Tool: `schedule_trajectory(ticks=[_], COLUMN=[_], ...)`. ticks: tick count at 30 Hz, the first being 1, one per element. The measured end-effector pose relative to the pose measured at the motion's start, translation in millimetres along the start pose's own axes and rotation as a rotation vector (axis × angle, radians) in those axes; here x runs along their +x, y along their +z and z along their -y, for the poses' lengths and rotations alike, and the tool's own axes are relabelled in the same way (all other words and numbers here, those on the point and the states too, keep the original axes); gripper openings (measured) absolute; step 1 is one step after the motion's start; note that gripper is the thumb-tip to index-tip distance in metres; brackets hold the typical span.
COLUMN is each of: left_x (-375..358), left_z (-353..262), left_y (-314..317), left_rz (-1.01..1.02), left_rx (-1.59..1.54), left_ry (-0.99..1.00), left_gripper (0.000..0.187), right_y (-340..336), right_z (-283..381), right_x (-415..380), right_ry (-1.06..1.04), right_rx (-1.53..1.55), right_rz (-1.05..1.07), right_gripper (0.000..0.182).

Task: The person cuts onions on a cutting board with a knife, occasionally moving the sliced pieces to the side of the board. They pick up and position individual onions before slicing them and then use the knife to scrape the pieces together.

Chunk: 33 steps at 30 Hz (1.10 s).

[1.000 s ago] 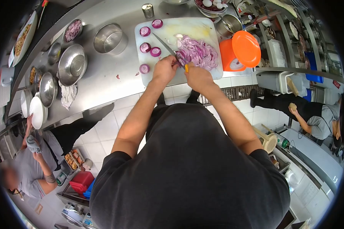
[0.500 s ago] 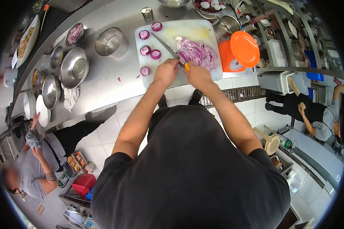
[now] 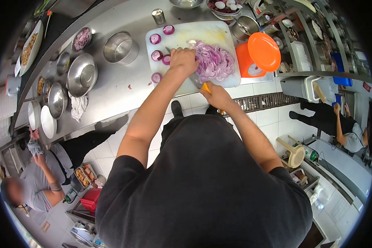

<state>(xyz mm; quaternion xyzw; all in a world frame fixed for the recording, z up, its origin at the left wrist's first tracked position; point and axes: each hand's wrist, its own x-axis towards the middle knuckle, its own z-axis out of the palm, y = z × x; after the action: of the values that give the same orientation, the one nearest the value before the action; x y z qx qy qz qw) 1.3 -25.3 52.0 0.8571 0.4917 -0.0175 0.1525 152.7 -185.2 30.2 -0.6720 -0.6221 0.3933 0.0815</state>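
My right hand (image 3: 218, 97) is closed round the yellow handle of a knife (image 3: 205, 87). Its blade slants up and left across the white cutting board (image 3: 185, 34), partly covered by my left hand (image 3: 183, 60). The fingers of that left hand are bent downward over the blade, and whatever lies under them is hidden. Just right of it spreads a heap of sliced red onion (image 3: 215, 62). Several cut red onion pieces, among them one onion half (image 3: 156, 55), sit along the board's left side.
An orange scale (image 3: 249, 61) with an orange plate (image 3: 264, 51) stands right of the board. A steel pot (image 3: 120, 48), a large steel bowl (image 3: 82, 75) and a cloth (image 3: 77, 106) occupy the counter's left. Co-workers stand at left (image 3: 43, 182) and right (image 3: 339, 124).
My left hand has moved up and left, opening distance from my right. My right hand has come down towards me with the knife. The right-hand co-worker has changed arm position.
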Motion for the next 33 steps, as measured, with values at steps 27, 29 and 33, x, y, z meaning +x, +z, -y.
schedule_trajectory(ticks=[27,29,33], left_x=[-64.5,-66.5,-59.7], left_z=[12.4,14.7,19.3], left_y=[56.9,53.2,53.0], left_rz=[-0.421,-0.384,-0.273], left_rx=[-0.293,-0.354,-0.485], left_ry=[0.074,0.031,-0.026], left_gripper=[0.044,0.044,0.039], right_y=[-18.8,-16.8,-31.5], right_z=[8.5,13.2,33.1], right_x=[26.7,29.4,23.1], right_ry=[0.084,0.089,0.073], right_rx=[-0.231,-0.258,-0.284], right_rz=[-0.195,-0.181,-0.142], right_gripper=[0.041,0.040,0.037])
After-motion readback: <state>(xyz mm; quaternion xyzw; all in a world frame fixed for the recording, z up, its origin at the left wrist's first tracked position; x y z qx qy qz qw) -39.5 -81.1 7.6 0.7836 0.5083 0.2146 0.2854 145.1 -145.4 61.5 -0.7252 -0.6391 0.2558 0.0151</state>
